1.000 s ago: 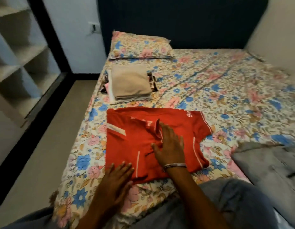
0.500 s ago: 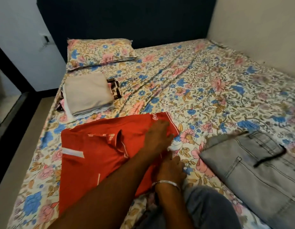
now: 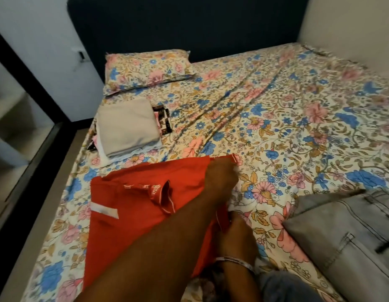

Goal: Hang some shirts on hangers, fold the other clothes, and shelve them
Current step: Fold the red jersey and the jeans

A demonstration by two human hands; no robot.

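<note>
My left hand [image 3: 220, 174] pinches the far right corner of the red shirt [image 3: 132, 216]; my right hand [image 3: 236, 238] grips its near right edge. The shirt lies creased on the flowered bedsheet [image 3: 287, 127], folded beige cloth [image 3: 127, 125] behind, stiff grey jeans [image 3: 345, 234] right.

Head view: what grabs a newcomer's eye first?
The red shirt spread on the near left of the floral bedsheet, with both hands working its right edge: the left hand grips the far corner, the right hand holds the near edge. Next, the stack of folded clothes just below the pillow, and the grey jeans at near right.
</note>
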